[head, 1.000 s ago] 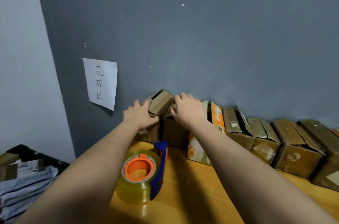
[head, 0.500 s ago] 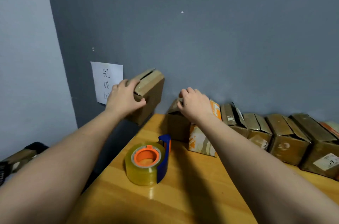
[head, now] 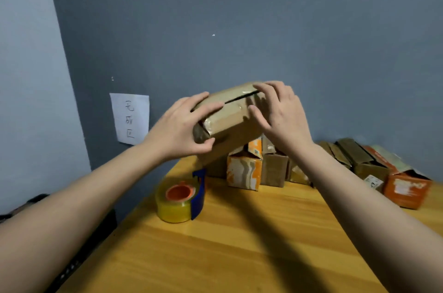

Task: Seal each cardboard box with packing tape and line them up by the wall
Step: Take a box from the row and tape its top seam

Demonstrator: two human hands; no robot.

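Observation:
A brown cardboard box (head: 230, 122) is lifted in the air above the row of boxes, tilted, with a dark slit between its top flaps. My left hand (head: 182, 129) grips its left end, thumb underneath and fingers over the top. My right hand (head: 280, 113) reaches onto its right end with fingers spread over the top. A roll of clear packing tape in a blue dispenser with an orange core (head: 181, 196) stands on the wooden table (head: 239, 244), below the left hand.
Several cardboard boxes line the grey wall, among them an orange-and-white one (head: 243, 171) and an orange one (head: 406, 188) at the right. A white paper sign (head: 130, 119) with handwriting hangs on the wall at left. The table's left edge drops off near the tape.
My left hand has lifted the box from the row's left end, up and to the right. My right hand has left the row and come onto the box.

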